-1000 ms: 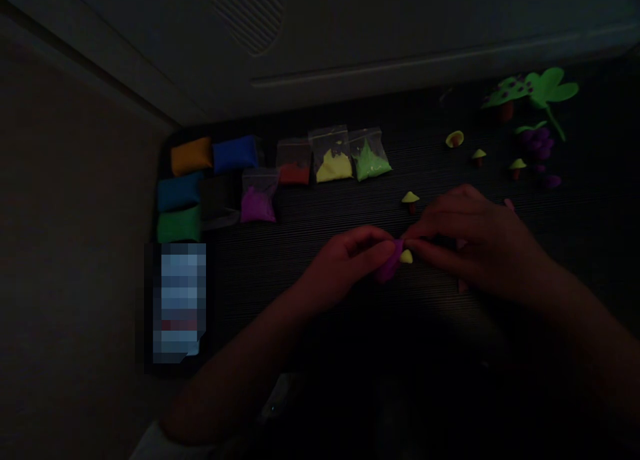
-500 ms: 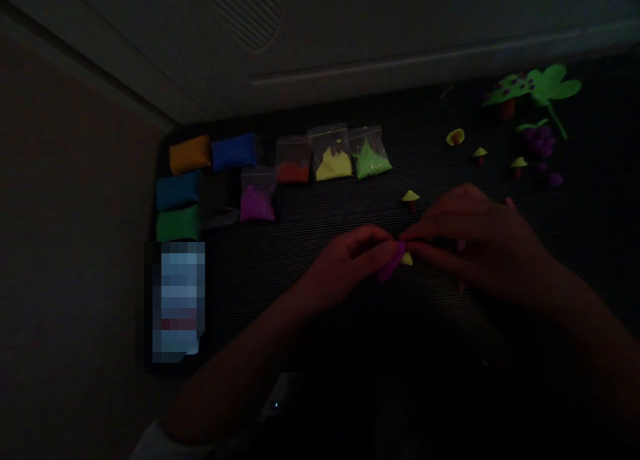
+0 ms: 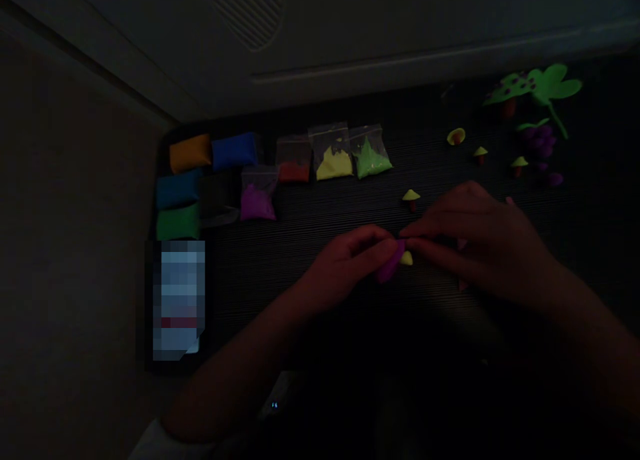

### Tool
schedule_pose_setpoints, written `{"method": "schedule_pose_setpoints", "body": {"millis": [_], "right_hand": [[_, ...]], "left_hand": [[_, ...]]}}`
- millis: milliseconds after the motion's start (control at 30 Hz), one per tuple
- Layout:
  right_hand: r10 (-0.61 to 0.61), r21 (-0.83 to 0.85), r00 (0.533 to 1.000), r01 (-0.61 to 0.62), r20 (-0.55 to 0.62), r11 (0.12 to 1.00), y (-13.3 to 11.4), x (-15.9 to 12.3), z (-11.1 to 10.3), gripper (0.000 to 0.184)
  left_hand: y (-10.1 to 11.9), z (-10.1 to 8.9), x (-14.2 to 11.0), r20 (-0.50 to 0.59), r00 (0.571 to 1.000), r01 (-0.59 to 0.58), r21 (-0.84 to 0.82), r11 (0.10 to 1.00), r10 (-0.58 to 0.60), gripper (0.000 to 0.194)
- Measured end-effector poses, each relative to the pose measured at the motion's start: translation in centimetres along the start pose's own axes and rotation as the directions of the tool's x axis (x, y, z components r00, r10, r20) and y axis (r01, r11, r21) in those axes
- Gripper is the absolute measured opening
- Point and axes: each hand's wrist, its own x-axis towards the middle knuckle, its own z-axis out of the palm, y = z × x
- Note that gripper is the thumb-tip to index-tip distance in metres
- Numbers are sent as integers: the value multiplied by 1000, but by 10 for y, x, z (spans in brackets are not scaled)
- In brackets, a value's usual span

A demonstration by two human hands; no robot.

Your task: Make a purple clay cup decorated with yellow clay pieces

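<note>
My left hand (image 3: 357,259) pinches a flattened piece of purple modelling clay (image 3: 389,267) between thumb and fingers. From the other side my right hand (image 3: 465,237) has thumb and fingertips closed on the clay's upper edge. Just right of that piece a small yellow clay cap (image 3: 407,259) shows, partly covered; whether it touches the purple clay I cannot tell. A small clay mushroom (image 3: 411,199) with yellow cap and reddish stem stands just beyond my fingertips. Pinkish strips (image 3: 462,283) lie partly hidden beneath my right hand.
Bags of purple (image 3: 257,203), red (image 3: 294,172), yellow (image 3: 334,165) and light green clay (image 3: 371,161) lie at the back, with several coloured packs (image 3: 190,155) at left. A pixelated screen (image 3: 179,300) lies nearer. Clay mushrooms (image 3: 480,155), purple grapes (image 3: 537,141) and a green flower (image 3: 553,85) sit back right.
Both hands stay almost in place. The purple piece has tilted slightly between my fingers, showing a broader face.
</note>
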Motion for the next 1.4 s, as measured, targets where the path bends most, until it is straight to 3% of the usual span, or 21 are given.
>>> {"method": "schedule_pose_setpoints", "body": {"millis": [400, 967, 1100, 1200, 1400], "right_hand": [[-55, -6, 998, 55, -14, 998, 1, 0, 2, 14], [-58, 34, 998, 58, -20, 998, 2, 0, 4, 11], [15, 13, 998, -14, -64, 1000, 0, 0, 3, 10], [91, 11, 992, -91, -88, 996, -1, 1, 2, 11], [149, 24, 987, -147, -64, 989, 1, 2, 2, 15]], "left_hand": [[0, 0, 0, 12, 999, 31, 16, 999, -31, 27], [-1, -4, 2, 18, 1000, -20, 59, 998, 19, 31], [-6, -6, 5, 66, 995, -68, -152, 986, 79, 28], [-9, -7, 7, 136, 987, -28, -360, 933, 82, 31], [-8, -4, 5, 110, 994, 22, -394, 919, 24, 35]]}}
